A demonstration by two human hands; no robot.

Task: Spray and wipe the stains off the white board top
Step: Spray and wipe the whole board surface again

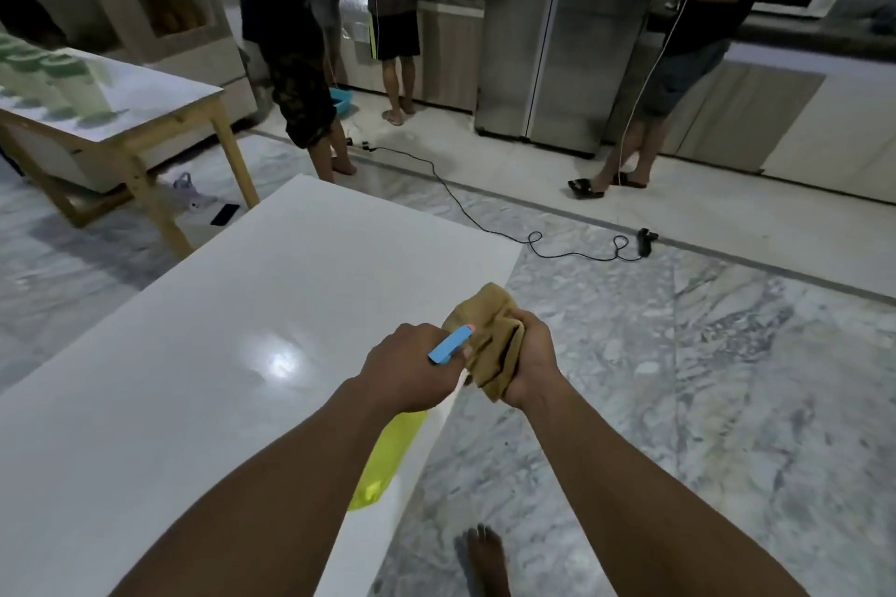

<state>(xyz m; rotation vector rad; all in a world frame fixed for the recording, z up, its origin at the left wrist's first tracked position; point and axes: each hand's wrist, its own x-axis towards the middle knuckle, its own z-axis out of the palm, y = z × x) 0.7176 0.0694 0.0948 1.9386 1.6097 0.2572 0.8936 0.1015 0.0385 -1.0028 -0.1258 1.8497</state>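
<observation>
The white board top fills the lower left, glossy with a light glare in its middle. My left hand grips a spray bottle by its neck at the board's right edge. Its blue nozzle points toward the cloth, and its yellow-green body hangs below my wrist. My right hand clutches a bunched tan cloth just beyond the board's right edge, right in front of the nozzle. I cannot make out stains on the board.
A wooden table with green-capped bottles stands at far left. A black cable with a power strip lies on the marble floor. Three people stand by the counter and fridge. My bare foot is beside the board.
</observation>
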